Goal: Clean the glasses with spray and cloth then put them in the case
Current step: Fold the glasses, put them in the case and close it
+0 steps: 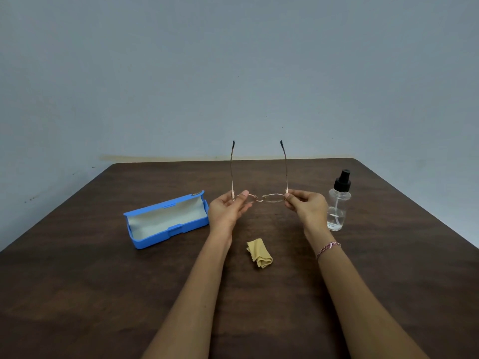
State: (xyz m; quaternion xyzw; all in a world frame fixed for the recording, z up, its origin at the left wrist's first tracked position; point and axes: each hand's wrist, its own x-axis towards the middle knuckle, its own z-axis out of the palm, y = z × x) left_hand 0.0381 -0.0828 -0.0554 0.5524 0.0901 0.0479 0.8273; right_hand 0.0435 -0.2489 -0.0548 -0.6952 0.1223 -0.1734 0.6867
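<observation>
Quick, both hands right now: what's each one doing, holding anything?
Left hand: closed, pinching the left end of the glasses frame.
Right hand: closed, pinching the right end of the same frame.

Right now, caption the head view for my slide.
Unfolded glasses held over the table by left hand and right hand; open blue case, cloth, spray bottle nearby.

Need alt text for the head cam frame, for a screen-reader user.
The left hand and right hand hold thin-framed glasses by their outer ends above a dark wooden table, temples unfolded and pointing away. An open blue case lies to the left, a crumpled yellow cloth between the forearms, and a clear spray bottle stands on the right.
</observation>
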